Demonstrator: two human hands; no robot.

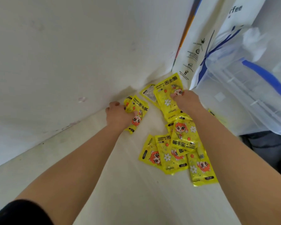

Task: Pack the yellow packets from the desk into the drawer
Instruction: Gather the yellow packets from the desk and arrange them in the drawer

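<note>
Bare left hand (118, 116) and bare right hand (187, 101), both forearms bare; a black fabric sleeve (18, 211) covers the left upper arm.

All the yellow ones carry the same print, far as I can see. The upright packet (183, 138) in the heap reads 暖手宝, with "HAND WARMER" right beside it. The far packet (167, 96) and the left packet (139, 109) show the same characters and the same English words, just upside down. The small brand line along the packet edges is too blurry for me. The white bag (222, 17) has big blue "ffee" up top, with the start cut off. Its tiny black print is unreadable.
</note>
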